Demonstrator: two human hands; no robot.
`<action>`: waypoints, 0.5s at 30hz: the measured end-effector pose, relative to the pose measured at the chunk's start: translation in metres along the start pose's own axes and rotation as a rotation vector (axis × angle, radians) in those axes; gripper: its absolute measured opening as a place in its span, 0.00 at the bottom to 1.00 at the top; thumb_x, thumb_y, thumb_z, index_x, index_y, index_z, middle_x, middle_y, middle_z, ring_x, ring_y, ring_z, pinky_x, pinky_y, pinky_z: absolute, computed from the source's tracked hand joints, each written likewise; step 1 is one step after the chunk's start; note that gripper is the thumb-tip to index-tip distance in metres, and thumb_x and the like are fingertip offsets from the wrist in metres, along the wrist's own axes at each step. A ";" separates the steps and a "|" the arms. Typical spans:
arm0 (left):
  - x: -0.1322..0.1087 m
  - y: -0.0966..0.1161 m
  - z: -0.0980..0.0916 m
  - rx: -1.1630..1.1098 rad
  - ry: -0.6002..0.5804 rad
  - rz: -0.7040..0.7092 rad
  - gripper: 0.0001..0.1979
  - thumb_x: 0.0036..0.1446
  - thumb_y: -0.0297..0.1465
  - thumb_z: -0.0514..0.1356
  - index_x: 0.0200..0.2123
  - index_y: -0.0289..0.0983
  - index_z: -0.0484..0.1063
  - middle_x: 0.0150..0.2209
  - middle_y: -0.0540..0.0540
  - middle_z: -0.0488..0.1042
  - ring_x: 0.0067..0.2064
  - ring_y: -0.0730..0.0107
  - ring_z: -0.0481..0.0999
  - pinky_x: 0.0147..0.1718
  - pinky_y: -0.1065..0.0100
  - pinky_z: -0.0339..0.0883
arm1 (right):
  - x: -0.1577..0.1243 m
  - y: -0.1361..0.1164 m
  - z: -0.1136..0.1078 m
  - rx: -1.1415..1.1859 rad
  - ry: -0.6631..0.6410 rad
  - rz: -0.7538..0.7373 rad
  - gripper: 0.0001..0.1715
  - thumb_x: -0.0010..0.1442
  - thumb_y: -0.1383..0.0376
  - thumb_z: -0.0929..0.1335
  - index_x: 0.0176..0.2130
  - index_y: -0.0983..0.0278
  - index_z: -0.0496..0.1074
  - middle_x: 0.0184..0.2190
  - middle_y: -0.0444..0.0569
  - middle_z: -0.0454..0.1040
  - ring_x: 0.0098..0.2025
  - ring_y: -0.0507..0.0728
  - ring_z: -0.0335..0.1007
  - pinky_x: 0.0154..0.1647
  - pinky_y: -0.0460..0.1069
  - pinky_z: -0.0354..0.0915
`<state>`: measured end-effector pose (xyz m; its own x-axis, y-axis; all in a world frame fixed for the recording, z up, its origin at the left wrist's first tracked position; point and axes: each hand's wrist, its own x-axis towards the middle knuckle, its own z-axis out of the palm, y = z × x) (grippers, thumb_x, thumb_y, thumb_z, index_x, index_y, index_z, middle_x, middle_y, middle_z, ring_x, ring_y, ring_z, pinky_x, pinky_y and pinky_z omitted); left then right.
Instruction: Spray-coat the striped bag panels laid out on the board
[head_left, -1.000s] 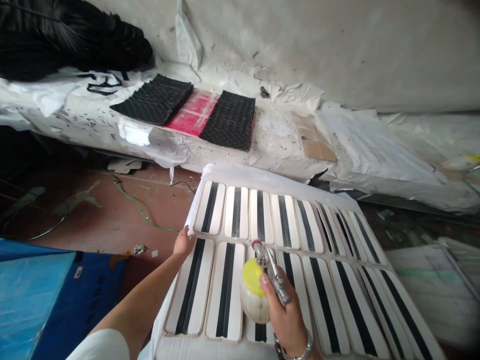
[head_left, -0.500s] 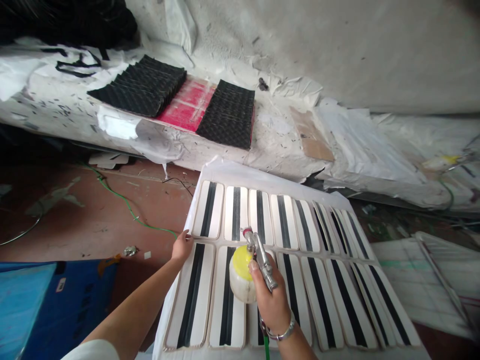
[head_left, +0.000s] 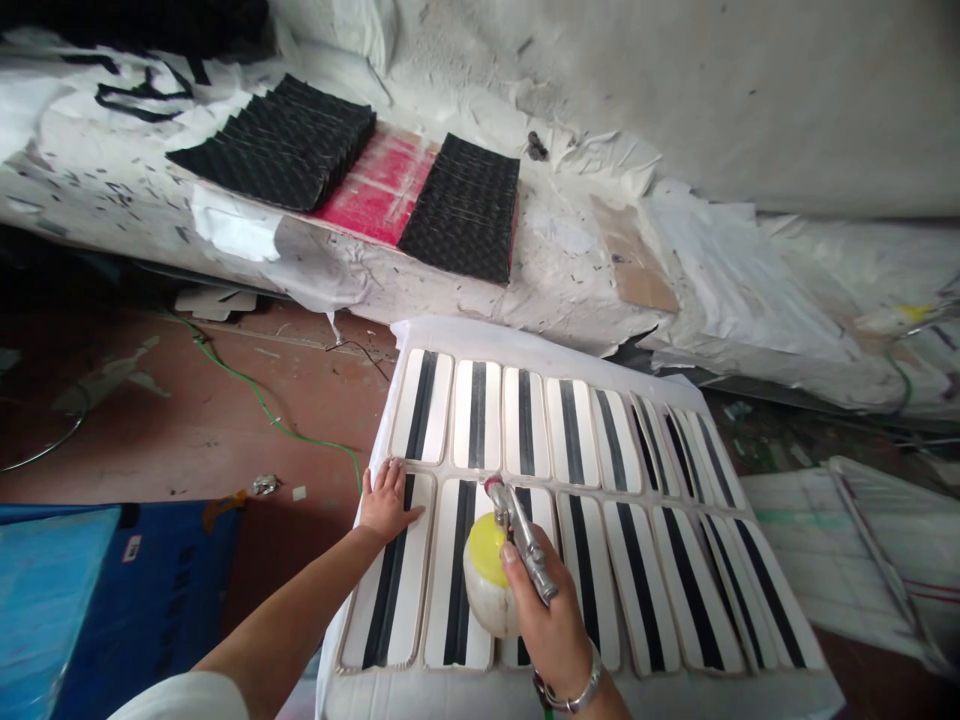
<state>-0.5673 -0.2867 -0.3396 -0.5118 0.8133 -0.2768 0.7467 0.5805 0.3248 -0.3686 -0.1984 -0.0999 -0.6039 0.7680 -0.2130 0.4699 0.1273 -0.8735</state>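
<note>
So right hand [head_left: 551, 600] grips spray gun [head_left: 523, 540] | left hand [head_left: 388, 503] splayed over 9 o'clock panel [head_left: 390, 585] | panels [head_left: 476, 415] laid out, coating progress unclear

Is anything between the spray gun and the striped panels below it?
Nothing visible stands between the spray gun, held in the right hand, and the striped panels under it. The left hand lies over the near row's leftmost panel, left of the gun.

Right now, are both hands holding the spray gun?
No, only the right hand grips the spray gun; the left hand is spread over a striped panel.
</note>
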 end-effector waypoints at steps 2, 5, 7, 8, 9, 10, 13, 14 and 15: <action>-0.001 0.000 0.000 -0.021 -0.004 0.001 0.42 0.48 0.45 0.62 0.63 0.32 0.57 0.66 0.36 0.49 0.68 0.47 0.43 0.63 0.43 0.26 | -0.004 0.002 0.000 0.010 -0.016 0.017 0.15 0.65 0.57 0.61 0.47 0.64 0.67 0.37 0.49 0.71 0.37 0.52 0.69 0.41 0.45 0.66; -0.004 -0.002 -0.004 -0.074 0.019 0.019 0.40 0.48 0.43 0.62 0.62 0.32 0.59 0.66 0.36 0.51 0.67 0.48 0.45 0.64 0.45 0.31 | -0.011 0.001 0.000 -0.007 -0.042 0.039 0.15 0.65 0.57 0.61 0.45 0.63 0.67 0.36 0.49 0.71 0.36 0.52 0.68 0.41 0.44 0.66; -0.004 -0.005 -0.008 -0.144 0.085 0.044 0.36 0.51 0.41 0.61 0.60 0.31 0.60 0.65 0.35 0.53 0.67 0.50 0.48 0.64 0.50 0.39 | -0.016 0.001 0.000 -0.027 -0.058 0.043 0.15 0.65 0.57 0.60 0.45 0.64 0.67 0.36 0.49 0.71 0.36 0.52 0.68 0.42 0.44 0.66; -0.003 -0.007 -0.010 -0.186 0.136 0.044 0.33 0.53 0.39 0.59 0.60 0.30 0.61 0.64 0.35 0.55 0.66 0.52 0.50 0.64 0.53 0.43 | -0.018 0.001 0.000 -0.034 -0.065 0.043 0.15 0.66 0.57 0.60 0.46 0.63 0.66 0.37 0.49 0.71 0.37 0.52 0.68 0.42 0.44 0.65; -0.002 -0.009 -0.013 -0.230 0.192 0.024 0.31 0.54 0.38 0.57 0.59 0.29 0.61 0.63 0.35 0.57 0.65 0.53 0.53 0.63 0.56 0.47 | -0.020 0.001 0.000 -0.041 -0.073 0.043 0.15 0.66 0.57 0.60 0.46 0.63 0.66 0.37 0.49 0.70 0.37 0.52 0.68 0.43 0.44 0.65; 0.001 -0.011 -0.015 -0.273 0.242 -0.018 0.30 0.56 0.36 0.56 0.59 0.27 0.61 0.62 0.34 0.59 0.64 0.54 0.55 0.63 0.58 0.49 | -0.022 0.002 0.000 -0.045 -0.081 0.044 0.15 0.66 0.57 0.60 0.46 0.64 0.66 0.37 0.49 0.70 0.37 0.52 0.67 0.43 0.44 0.65; 0.012 -0.018 -0.022 -0.427 0.277 -0.224 0.27 0.56 0.32 0.54 0.59 0.26 0.61 0.55 0.34 0.68 0.58 0.57 0.65 0.59 0.59 0.57 | -0.028 0.004 0.002 -0.055 -0.107 0.073 0.15 0.66 0.57 0.60 0.45 0.64 0.65 0.35 0.48 0.69 0.35 0.52 0.66 0.42 0.45 0.64; 0.016 -0.021 -0.023 -0.490 0.249 -0.296 0.26 0.56 0.31 0.54 0.58 0.27 0.62 0.52 0.35 0.71 0.55 0.58 0.68 0.56 0.60 0.60 | -0.031 0.005 0.003 -0.057 -0.115 0.083 0.15 0.66 0.57 0.60 0.44 0.64 0.65 0.34 0.48 0.69 0.34 0.51 0.66 0.41 0.45 0.65; 0.020 -0.024 -0.025 -0.550 0.212 -0.358 0.25 0.57 0.30 0.53 0.57 0.28 0.63 0.49 0.37 0.73 0.51 0.60 0.71 0.54 0.61 0.63 | -0.033 0.006 0.004 -0.059 -0.121 0.091 0.15 0.66 0.57 0.60 0.44 0.64 0.65 0.34 0.47 0.68 0.33 0.51 0.65 0.41 0.45 0.65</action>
<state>-0.6061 -0.2836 -0.3304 -0.8005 0.5255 -0.2880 0.2205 0.7052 0.6739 -0.3486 -0.2250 -0.0996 -0.6282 0.6975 -0.3446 0.5611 0.0994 -0.8218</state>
